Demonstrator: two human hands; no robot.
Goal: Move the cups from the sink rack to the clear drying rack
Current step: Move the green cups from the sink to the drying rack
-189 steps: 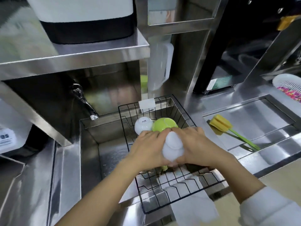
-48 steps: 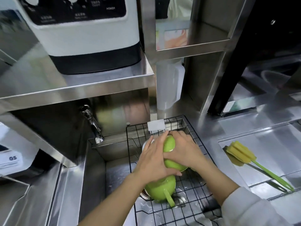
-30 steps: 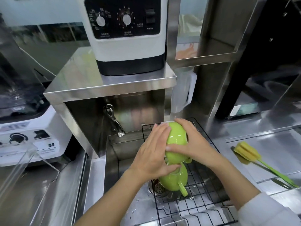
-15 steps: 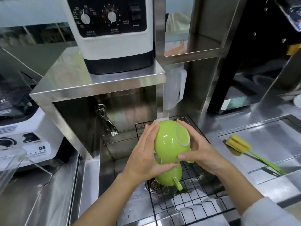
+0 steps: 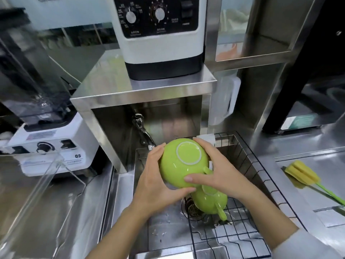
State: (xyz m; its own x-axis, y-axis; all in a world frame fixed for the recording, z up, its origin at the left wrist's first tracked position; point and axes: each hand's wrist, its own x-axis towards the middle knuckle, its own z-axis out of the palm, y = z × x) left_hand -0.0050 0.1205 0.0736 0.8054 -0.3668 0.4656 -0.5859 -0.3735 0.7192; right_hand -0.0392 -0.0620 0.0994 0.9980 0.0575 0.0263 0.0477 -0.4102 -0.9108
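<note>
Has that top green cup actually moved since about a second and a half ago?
Yes. The top green cup, held in both hands, was low inside the black wire rack; now it is raised above it, base tilted toward the camera.

Both hands hold a green cup (image 5: 183, 162) upside down over the sink (image 5: 164, 232), base ring facing cam: left hand (image 5: 155, 186) on its left side w/ thumb under, right hand (image 5: 216, 172) on its right. 2nd green cup (image 5: 211, 202) sits inverted on the black wire rack (image 5: 261, 186) just below. Clear rack (image 5: 37, 187) at left on counter, yellow sponge brush (image 5: 304, 176) at right.
</note>
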